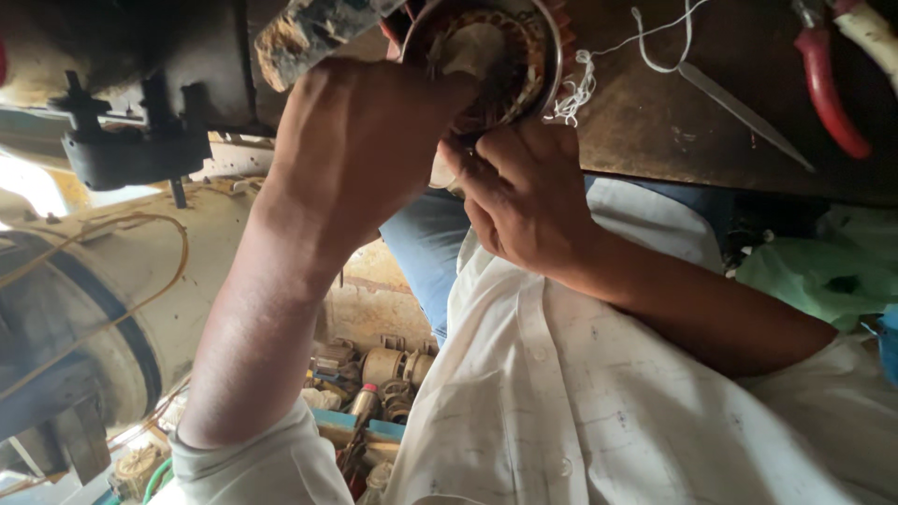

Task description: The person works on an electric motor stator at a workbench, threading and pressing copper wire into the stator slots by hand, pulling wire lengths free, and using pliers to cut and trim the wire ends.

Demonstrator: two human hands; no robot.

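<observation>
Pliers [828,89] lie right of the stator [491,56], seemingly on the bench [673,131].

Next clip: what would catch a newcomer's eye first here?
Both hands meet at top centre on a round motor stator with copper windings: the left hand covers its near side, the right hand grips from below. Red-handled pliers lie on the dark bench at top right, beside white string.
</observation>
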